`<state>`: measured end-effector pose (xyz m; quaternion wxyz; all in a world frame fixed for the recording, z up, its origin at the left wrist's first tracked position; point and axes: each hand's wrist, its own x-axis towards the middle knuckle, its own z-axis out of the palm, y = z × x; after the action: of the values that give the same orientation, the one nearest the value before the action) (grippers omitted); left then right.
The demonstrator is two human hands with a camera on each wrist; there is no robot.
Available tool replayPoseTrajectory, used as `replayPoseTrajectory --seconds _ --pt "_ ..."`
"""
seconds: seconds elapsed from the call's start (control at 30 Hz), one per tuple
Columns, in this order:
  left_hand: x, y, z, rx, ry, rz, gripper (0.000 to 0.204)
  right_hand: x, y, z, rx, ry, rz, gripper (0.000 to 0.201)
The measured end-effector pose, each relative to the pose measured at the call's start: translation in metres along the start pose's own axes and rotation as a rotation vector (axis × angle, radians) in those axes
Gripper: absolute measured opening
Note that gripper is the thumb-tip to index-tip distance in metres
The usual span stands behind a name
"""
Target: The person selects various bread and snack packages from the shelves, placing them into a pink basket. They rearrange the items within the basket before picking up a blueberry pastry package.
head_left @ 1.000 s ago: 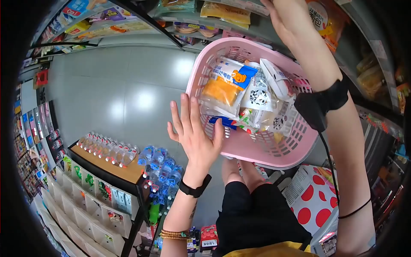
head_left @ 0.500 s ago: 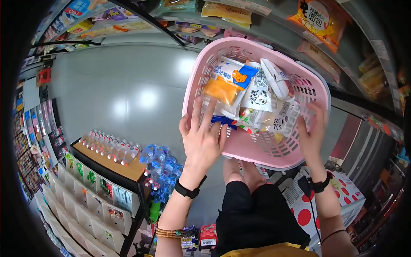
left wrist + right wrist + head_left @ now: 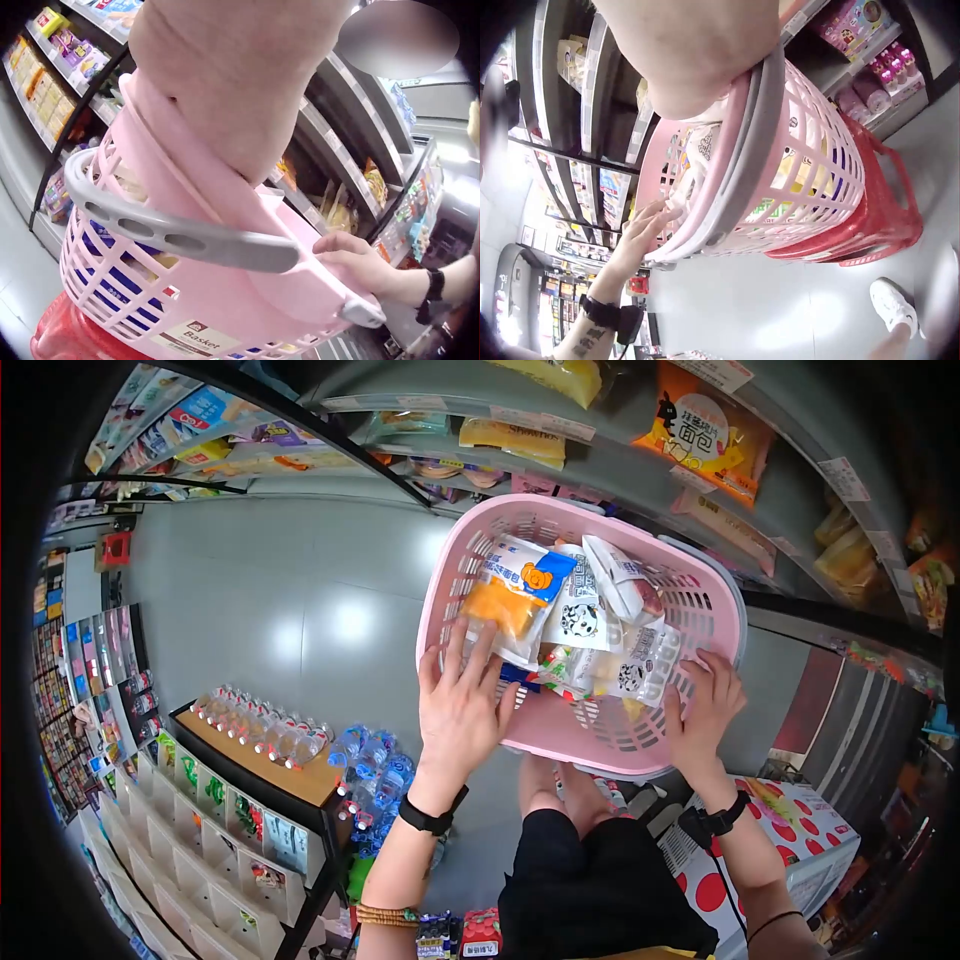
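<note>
A pink plastic shopping basket point(image 3: 590, 745) with a grey handle point(image 3: 180, 236) holds several packaged breads. Among them are a blue-and-white bag of bread point(image 3: 515, 590), a white cow-print packet point(image 3: 580, 615) and a clear packet with a cow print point(image 3: 645, 665). My left hand point(image 3: 460, 710) lies over the left rim, its fingers extended inward near the blue-and-white bag. Over the right rim rests my right hand point(image 3: 705, 710), fingers loosely bent and thumb inside the basket beside the clear packet. Neither hand holds a packet.
Beneath the basket stands a red plastic support point(image 3: 881, 199). Shelves with an orange bread bag point(image 3: 705, 435) run along the far side. Bottled drinks point(image 3: 265, 725) line a low counter at left, beside blue-capped water bottles point(image 3: 375, 770). A red-dotted carton point(image 3: 800, 830) sits at right.
My right hand came down from the upper shelf to the basket's right side, then settled on its rim. My left hand moved slightly inward over the left rim. The head view shifted a little.
</note>
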<state>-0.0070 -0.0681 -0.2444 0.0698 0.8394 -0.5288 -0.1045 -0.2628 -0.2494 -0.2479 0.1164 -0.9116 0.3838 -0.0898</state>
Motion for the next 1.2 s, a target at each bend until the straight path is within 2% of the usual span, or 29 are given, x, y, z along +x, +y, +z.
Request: replayPoseTrajectory --seconds 0.27,0.5,0.63,0.73,0.83,0.93,0.97,1.03,1.13,1.2 --pt "0.001 0.000 -0.002 -0.022 -0.013 0.033 0.040 -0.003 0.000 0.001 -0.001 0.030 -0.011 0.036" --pt "-0.008 -0.005 0.010 -0.350 0.348 0.034 0.029 -0.005 0.000 0.001 -0.009 0.012 -0.009 0.034" --pt "-0.030 0.029 0.015 -0.396 0.526 0.054 0.024 -0.005 0.002 -0.003 -0.017 -0.021 -0.070 0.030" --pt "-0.063 0.069 0.017 -0.566 0.532 0.105 0.022 -0.006 0.002 -0.022 0.471 -0.286 0.067 0.035" --pt "-0.082 0.098 0.003 -0.654 0.443 0.268 0.022 -0.006 -0.027 -0.038 1.670 -0.714 0.882 0.048" --pt "-0.079 0.119 -0.014 -0.703 0.343 0.421 0.030 -0.013 -0.036 -0.032 1.817 -0.777 0.787 0.066" --pt "-0.078 0.119 -0.017 -0.749 0.297 0.384 0.030 -0.011 -0.037 -0.034 1.729 -0.759 0.781 0.074" --pt "-0.070 0.117 -0.019 -0.840 0.202 0.313 0.032 -0.016 -0.029 -0.027 1.675 -0.686 0.809 0.076" --pt "-0.047 0.083 -0.019 -0.754 0.250 -0.008 0.044 -0.025 -0.017 -0.028 1.565 -0.572 0.864 0.078" --pt "-0.022 0.054 -0.005 -0.593 0.110 -0.163 0.057 -0.028 -0.006 -0.029 1.533 -0.535 0.836 0.078"
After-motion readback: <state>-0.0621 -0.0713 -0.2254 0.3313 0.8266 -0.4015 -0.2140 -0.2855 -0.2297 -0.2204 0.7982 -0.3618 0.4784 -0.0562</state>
